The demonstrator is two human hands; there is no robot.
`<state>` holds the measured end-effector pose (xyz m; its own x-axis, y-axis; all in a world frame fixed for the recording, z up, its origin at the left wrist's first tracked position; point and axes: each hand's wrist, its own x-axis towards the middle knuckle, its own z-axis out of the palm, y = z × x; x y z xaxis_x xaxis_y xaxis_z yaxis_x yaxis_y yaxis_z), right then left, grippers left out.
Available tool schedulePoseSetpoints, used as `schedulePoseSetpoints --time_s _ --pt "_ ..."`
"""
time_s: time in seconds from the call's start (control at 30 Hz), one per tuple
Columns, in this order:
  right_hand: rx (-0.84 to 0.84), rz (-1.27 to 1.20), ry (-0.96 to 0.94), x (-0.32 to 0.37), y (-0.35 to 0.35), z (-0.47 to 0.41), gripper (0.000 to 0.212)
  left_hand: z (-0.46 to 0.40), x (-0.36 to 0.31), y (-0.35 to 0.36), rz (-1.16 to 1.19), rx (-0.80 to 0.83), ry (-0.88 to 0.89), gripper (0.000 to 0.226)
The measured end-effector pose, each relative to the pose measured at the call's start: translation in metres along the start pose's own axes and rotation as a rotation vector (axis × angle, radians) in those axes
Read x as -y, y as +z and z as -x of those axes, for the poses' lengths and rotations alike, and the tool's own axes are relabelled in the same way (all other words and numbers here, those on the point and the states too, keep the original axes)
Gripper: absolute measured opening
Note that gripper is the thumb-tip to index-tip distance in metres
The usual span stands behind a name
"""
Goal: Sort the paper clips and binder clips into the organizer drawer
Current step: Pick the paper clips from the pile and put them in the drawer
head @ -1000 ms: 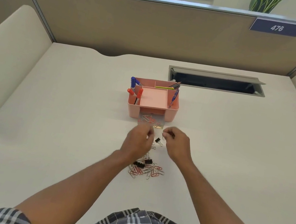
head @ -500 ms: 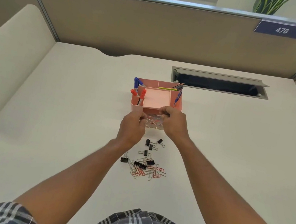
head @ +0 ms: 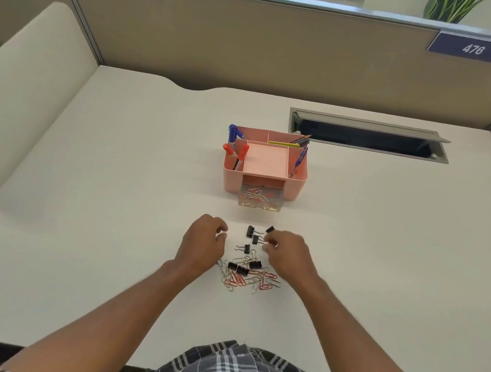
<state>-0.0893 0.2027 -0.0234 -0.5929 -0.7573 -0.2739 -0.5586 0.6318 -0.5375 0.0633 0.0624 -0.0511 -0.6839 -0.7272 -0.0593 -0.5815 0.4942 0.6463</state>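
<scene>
Both hands sit just below the middle of the frame, on either side of the loose clips on the desk [head: 102, 227]. The left hand [head: 203, 245] is curled into a loose fist with its fingertips tucked in; whether it grips anything cannot be told. The right hand [head: 286, 256] has its thumb and forefinger pinched at a black binder clip [head: 270, 230], which sticks out above the fingertips; the hand is slightly blurred, so the grasp itself is not certain.

Between the hands lie three more binder clips [head: 250, 231], apart from one another. Just below them, in the lower centre, is a heap of red and silver paper clips [head: 250, 280] with a few black binder clips lying on top.

Above the hands, in the centre of the frame, stands a pink organizer [head: 295, 187] holding blue and red pens [head: 231, 138] on its left side. Its clear drawer [head: 259, 199] is pulled out toward the hands and contains red and silver paper clips.
</scene>
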Motion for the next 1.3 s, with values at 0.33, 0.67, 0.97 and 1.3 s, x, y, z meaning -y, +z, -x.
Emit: schedulePoseSetpoints --time_s 0.33,0.67,0.97,1.3 --pt "-0.005 0.103 -0.106 -0.004 0.049 0.014 0.018 0.035 0.010 0.010 -0.284 0.185 0.153 0.028" --pt "-0.022 0.090 -0.060 -0.009 0.033 0.004 0.019 0.018 0.000 0.015 -0.332 0.148 0.191 0.018" --pt "-0.028 0.083 -0.041 -0.007 0.032 0.003 0.019 0.013 0.000 0.012 -0.068 0.139 0.087 0.024" --pt "0.041 0.109 -0.089 -0.007 0.031 0.000 0.015 0.003 -0.011 -0.002 0.400 -0.016 -0.175 0.022"
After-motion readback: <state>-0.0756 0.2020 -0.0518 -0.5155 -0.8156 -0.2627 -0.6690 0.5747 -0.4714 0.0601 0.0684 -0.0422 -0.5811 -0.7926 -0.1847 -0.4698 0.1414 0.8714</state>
